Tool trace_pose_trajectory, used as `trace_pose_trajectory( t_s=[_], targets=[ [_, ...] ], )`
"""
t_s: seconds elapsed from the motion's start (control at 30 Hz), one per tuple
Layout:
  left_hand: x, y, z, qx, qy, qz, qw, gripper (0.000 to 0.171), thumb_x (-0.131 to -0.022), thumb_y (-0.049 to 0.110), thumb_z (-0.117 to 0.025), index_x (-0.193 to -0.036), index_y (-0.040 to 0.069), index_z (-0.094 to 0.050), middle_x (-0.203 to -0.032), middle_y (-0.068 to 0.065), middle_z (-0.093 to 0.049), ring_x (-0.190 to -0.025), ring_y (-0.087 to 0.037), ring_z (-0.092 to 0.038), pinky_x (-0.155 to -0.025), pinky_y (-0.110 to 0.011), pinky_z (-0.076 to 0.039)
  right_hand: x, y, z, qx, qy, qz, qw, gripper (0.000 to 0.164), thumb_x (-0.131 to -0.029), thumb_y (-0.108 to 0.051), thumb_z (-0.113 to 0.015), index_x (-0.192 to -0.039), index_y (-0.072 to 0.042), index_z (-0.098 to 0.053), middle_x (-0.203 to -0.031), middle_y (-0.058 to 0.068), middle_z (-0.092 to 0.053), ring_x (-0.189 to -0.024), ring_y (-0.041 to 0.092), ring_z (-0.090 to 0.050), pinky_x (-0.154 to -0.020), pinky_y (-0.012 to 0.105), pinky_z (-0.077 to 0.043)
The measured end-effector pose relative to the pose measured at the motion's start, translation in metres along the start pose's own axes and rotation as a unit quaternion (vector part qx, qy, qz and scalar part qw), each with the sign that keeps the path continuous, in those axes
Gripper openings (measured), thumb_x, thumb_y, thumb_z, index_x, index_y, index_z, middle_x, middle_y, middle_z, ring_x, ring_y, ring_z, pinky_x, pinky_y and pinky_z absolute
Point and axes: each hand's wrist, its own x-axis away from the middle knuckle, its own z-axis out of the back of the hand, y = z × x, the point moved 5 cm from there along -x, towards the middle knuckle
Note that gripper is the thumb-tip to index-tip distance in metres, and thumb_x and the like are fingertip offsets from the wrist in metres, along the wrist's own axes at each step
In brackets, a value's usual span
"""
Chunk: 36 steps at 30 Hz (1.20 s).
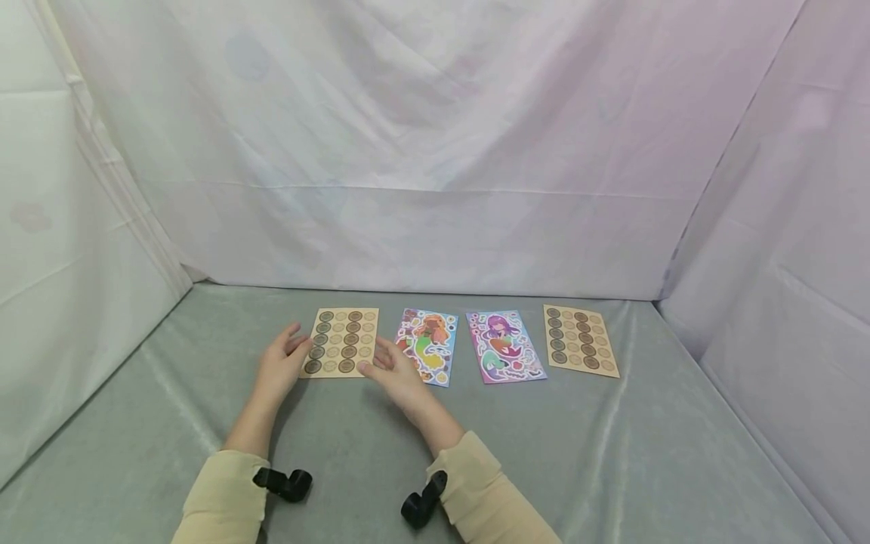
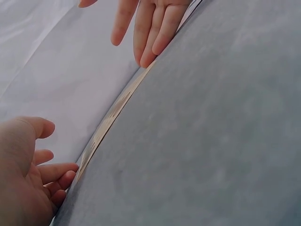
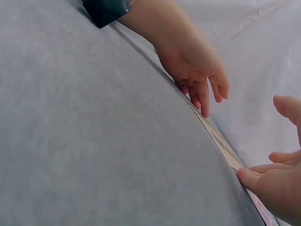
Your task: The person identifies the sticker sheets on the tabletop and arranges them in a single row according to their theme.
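Note:
A tan sheet of round stickers [image 1: 343, 342], printed in light and dark brown columns, lies on the grey cloth at the left of a row. My left hand [image 1: 277, 369] touches its left edge with relaxed fingers, the thumb held apart in the left wrist view. At the opposite edge, the fingertips of my right hand [image 1: 402, 384] touch the sheet, with the right thumb also away from it in the right wrist view. Beside the right hand lies a blue mermaid sticker sheet [image 1: 442, 344], its lower left part covered by that hand. Both wrist views show the tan sheet [image 2: 110, 120] nearly edge-on.
Farther right are a pink-purple mermaid sticker sheet [image 1: 504, 349] and a second tan sheet of round stickers [image 1: 580, 340]. Grey cloth [image 1: 544, 453] covers the table. White fabric [image 1: 435, 242] hangs behind and on both sides. Each sleeve carries a black wrist device [image 1: 291, 485].

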Motion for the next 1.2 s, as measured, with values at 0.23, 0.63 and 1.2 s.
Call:
trace_pose_trajectory(
  t_s=[0.23, 0.63, 1.2],
  targets=[
    [0.001, 0.001, -0.001, 0.024, 0.008, 0.009, 0.9996, 0.058, -0.099, 0.019, -0.049, -0.148, -0.003, -0.026, -0.137, -0.030, -0.044, -0.128, -0.040, -0.043, -0.103, -0.049, -0.037, 0.000, 0.004, 0.001, -0.017, -0.001, -0.036, 0.999, 0.069, -0.092, -0.023, -0.063, -0.148, -0.001, -0.029, -0.140, 0.021, -0.046, -0.129, 0.030, -0.044, -0.108, 0.047, -0.030],
    [0.006, 0.002, -0.006, 0.047, 0.013, 0.048, 0.9976, 0.058, -0.099, 0.019, -0.047, -0.148, -0.002, -0.026, -0.144, -0.027, -0.037, -0.133, -0.039, -0.035, -0.108, -0.050, -0.030, 0.000, 0.007, 0.000, -0.101, -0.004, -0.055, 0.993, 0.067, -0.093, -0.016, -0.059, -0.148, 0.003, -0.025, -0.142, 0.027, -0.039, -0.130, 0.033, -0.042, -0.109, 0.044, -0.030],
    [0.013, 0.002, -0.004, 0.129, 0.072, 0.042, 0.9881, 0.052, -0.098, 0.014, -0.047, -0.145, -0.001, -0.034, -0.138, -0.023, -0.045, -0.128, -0.034, -0.041, -0.105, -0.047, -0.034, 0.003, 0.004, -0.003, -0.170, 0.013, -0.061, 0.983, 0.065, -0.094, -0.011, -0.057, -0.146, 0.009, -0.024, -0.139, 0.027, -0.040, -0.129, 0.033, -0.042, -0.107, 0.045, -0.034]
  ],
)
